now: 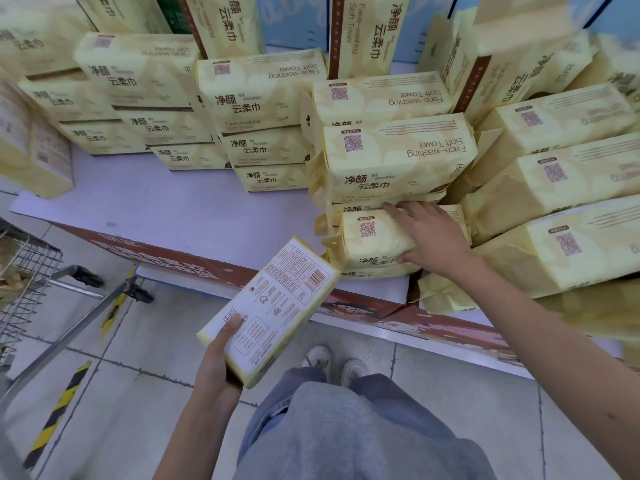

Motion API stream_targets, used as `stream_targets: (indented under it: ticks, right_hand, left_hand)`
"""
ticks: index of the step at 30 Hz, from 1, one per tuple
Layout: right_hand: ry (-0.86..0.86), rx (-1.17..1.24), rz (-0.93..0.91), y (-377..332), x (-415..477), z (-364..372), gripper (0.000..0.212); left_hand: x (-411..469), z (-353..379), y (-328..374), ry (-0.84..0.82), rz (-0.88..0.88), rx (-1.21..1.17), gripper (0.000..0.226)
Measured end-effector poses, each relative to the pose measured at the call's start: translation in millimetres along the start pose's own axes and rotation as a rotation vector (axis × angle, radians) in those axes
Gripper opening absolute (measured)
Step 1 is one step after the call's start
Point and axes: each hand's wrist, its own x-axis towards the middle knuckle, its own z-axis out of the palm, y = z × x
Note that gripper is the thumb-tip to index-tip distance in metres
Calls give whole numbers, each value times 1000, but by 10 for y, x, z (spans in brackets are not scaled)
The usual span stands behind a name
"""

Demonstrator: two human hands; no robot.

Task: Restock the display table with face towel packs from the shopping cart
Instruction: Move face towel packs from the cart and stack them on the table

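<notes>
Holding one face towel pack in your left hand, you've got it back-side up over the floor, just short of the tabletop edge, thumb across the printed panel and fingers curled under the near end, so that hand is closed on it. Your right hand is spread flat on the front pack of the short stack near the table edge, palm on top and thumb at its front face, pressing or steadying more than gripping as far as I can tell. The shopping cart sits off to your left, only its wire corner and handle in view, so I can't say how many packs are left in it. Handling-wise these look light and squishy: soft tissue in thin plastic film, so they'll dent if you squeeze and the film is probably a bit slick. I'd grab across the short width at the middle or cup one end like you're doing, not pinch the crimped flaps at the ends, since those could tear or let it swing. Stacks to the right are leaning, so I'd set packs down flat and square rather than drop them. There's a big bare patch of tabletop front-left that looks like the obvious spot to fill.
</notes>
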Motion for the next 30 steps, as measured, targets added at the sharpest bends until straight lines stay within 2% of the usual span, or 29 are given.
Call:
stream_targets:
  ticks: [4,10,13,21,23,27,30]
  right_hand:
    - [54,-6,30,-28,-46,60,104]
    - [116,90,1,-79,-51,84,94]
    - [121,87,-17,-116,-34,100,94]
    - [37,125,-13,-89,-72,106,102]
    - [39,215,-1,-101,-124,82,97]
    - [223,548,38,-159,-267,-72,61]
    - [203,1096,199,-271,-399,-405,51]
  left_hand:
    - [-49,17,25,-4,22,23,19]
    - [-177,47,50,-40,78,12,28]
    - [-243,64,51,-52,113,5,24]
    - [-384,166,113,-79,147,36,59]
    - [-438,239,145,-118,180,52,56]
    - [-594,496,283,-212,279,94,32]
    - [-689,766,416,-280,321,126,28]
